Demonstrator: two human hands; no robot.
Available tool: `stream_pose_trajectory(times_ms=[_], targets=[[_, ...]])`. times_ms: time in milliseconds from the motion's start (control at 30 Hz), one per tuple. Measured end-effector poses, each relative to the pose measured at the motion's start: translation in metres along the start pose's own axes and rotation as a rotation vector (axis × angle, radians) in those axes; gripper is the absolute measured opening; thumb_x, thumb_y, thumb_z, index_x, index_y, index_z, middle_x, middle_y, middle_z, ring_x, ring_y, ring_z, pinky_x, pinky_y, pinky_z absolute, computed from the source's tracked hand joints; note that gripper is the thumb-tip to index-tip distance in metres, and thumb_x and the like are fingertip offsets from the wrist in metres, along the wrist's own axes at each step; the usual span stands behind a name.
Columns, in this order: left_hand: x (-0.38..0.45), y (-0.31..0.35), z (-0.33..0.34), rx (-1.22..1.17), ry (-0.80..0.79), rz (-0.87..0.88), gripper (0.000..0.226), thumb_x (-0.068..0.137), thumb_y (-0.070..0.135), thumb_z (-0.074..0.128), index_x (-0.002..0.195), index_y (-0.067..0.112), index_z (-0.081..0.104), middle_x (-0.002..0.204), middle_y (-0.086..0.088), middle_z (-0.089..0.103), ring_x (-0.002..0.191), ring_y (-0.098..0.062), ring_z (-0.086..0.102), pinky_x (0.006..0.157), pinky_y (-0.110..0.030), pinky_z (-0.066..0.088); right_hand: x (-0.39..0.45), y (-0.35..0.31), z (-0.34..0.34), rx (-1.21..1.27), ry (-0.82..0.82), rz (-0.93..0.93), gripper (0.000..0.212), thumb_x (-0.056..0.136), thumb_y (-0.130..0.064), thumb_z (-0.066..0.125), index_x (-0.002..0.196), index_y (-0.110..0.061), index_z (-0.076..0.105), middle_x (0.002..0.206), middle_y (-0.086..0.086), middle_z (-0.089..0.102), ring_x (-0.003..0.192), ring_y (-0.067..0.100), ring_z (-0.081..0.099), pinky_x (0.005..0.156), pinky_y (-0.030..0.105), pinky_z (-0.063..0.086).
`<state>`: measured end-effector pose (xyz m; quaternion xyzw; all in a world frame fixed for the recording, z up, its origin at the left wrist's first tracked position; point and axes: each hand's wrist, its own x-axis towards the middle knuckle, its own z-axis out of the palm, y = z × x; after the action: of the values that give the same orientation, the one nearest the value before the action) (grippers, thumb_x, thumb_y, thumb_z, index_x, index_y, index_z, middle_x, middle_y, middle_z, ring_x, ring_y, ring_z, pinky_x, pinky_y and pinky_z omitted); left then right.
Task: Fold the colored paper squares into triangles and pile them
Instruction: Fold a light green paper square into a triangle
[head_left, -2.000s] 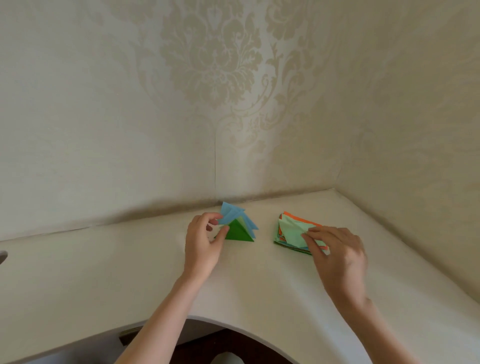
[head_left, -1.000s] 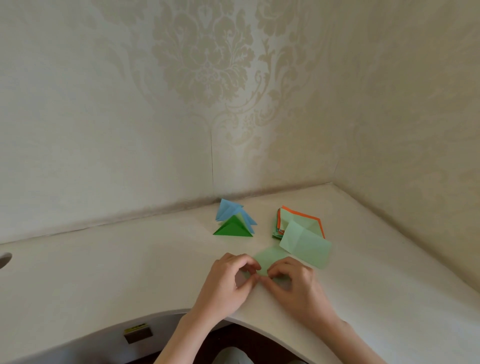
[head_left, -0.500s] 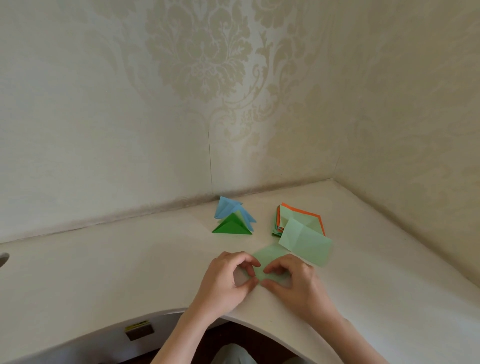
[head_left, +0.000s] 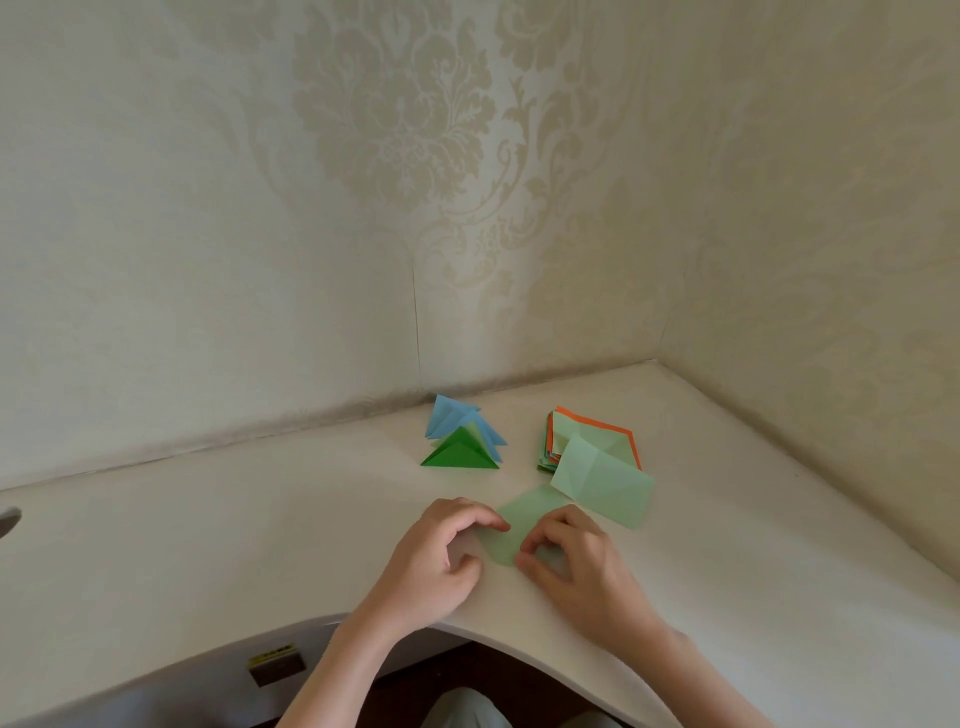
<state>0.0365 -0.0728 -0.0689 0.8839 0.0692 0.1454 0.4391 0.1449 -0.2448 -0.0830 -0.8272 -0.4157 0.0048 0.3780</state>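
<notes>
Pale green paper (head_left: 524, 525) on desk, between both hands' fingers (head_left: 493, 524).

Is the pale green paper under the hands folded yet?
Cannot tell for sure. The pale green paper square lies on the white desk, both hands covering its near part; no finished triangle shows.

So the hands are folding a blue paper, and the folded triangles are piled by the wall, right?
Not quite: the head view shows the paper under both hands is light green, not blue. The triangles are piled by the wall.
</notes>
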Motion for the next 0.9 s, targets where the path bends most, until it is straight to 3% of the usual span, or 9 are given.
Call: stream_pose_trajectory(times_ms=[100, 267, 400, 500, 600, 800, 900], targets=[[-0.001, 0.001, 0.003, 0.044, 0.046, 0.073, 0.049, 0.068, 0.000, 0.049, 0.103, 0.031, 0.066, 0.111, 0.022, 0.058, 0.118, -0.003, 0.049, 0.099, -0.012, 0.034, 0.003, -0.005, 0.004, -0.014, 0.005, -0.066, 0.006, 0.086, -0.031, 0.065, 0.085, -0.025, 0.064, 0.092, -0.014, 0.055, 0.088, 0.003, 0.054, 0.082, 0.026, 0.045], [0.003, -0.011, 0.007, 0.141, 0.182, 0.127, 0.039, 0.074, -0.007, 0.061, 0.091, 0.027, 0.069, 0.097, 0.020, 0.062, 0.103, -0.004, 0.056, 0.089, -0.022, 0.044, 0.017, -0.006, -0.010, 0.039, -0.119, -0.142, 0.007, 0.089, -0.026, 0.065, 0.090, -0.019, 0.065, 0.099, -0.011, 0.059, 0.091, -0.002, 0.055, 0.081, 0.008, 0.038], [0.005, -0.014, 0.011, 0.162, 0.213, 0.150, 0.019, 0.081, 0.007, 0.072, 0.084, 0.026, 0.071, 0.089, 0.021, 0.063, 0.095, -0.001, 0.057, 0.084, -0.021, 0.046, 0.016, 0.002, -0.016, 0.044, -0.069, -0.110, 0.014, 0.084, -0.025, 0.069, 0.096, -0.024, 0.064, 0.100, -0.015, 0.062, 0.095, -0.003, 0.057, 0.084, 0.013, 0.044], [0.006, -0.016, 0.013, 0.161, 0.214, 0.141, 0.005, 0.082, 0.018, 0.074, 0.083, 0.023, 0.072, 0.089, 0.021, 0.062, 0.093, 0.001, 0.056, 0.083, -0.019, 0.045, 0.010, 0.004, -0.016, 0.034, -0.071, -0.135, 0.012, 0.080, -0.023, 0.068, 0.093, -0.024, 0.068, 0.107, -0.016, 0.062, 0.101, -0.006, 0.057, 0.090, 0.009, 0.040], [0.008, -0.017, 0.013, 0.168, 0.201, 0.130, 0.002, 0.083, 0.023, 0.073, 0.084, 0.023, 0.073, 0.089, 0.020, 0.064, 0.093, 0.000, 0.056, 0.083, -0.019, 0.044, 0.006, 0.003, -0.009, 0.007, -0.055, -0.112, 0.018, 0.078, -0.040, 0.066, 0.086, -0.025, 0.070, 0.108, -0.016, 0.061, 0.100, -0.008, 0.056, 0.089, 0.008, 0.039], [0.014, -0.009, 0.016, 0.128, 0.304, -0.017, 0.018, 0.082, 0.022, 0.073, 0.098, 0.029, 0.067, 0.082, 0.012, 0.062, 0.072, -0.005, 0.056, 0.070, -0.023, 0.048, 0.011, -0.005, 0.014, -0.046, 0.163, -0.046, 0.029, 0.080, -0.048, 0.056, 0.070, -0.023, 0.064, 0.094, -0.016, 0.058, 0.083, 0.000, 0.060, 0.078, 0.033, 0.052], [0.017, -0.005, 0.018, 0.128, 0.304, -0.061, 0.026, 0.080, 0.029, 0.075, 0.103, 0.032, 0.063, 0.086, 0.016, 0.061, 0.066, 0.000, 0.052, 0.067, -0.015, 0.043, 0.016, -0.006, 0.017, -0.074, 0.195, -0.043, 0.029, 0.082, -0.048, 0.056, 0.070, -0.022, 0.062, 0.088, -0.014, 0.056, 0.077, 0.005, 0.059, 0.072, 0.036, 0.052]])
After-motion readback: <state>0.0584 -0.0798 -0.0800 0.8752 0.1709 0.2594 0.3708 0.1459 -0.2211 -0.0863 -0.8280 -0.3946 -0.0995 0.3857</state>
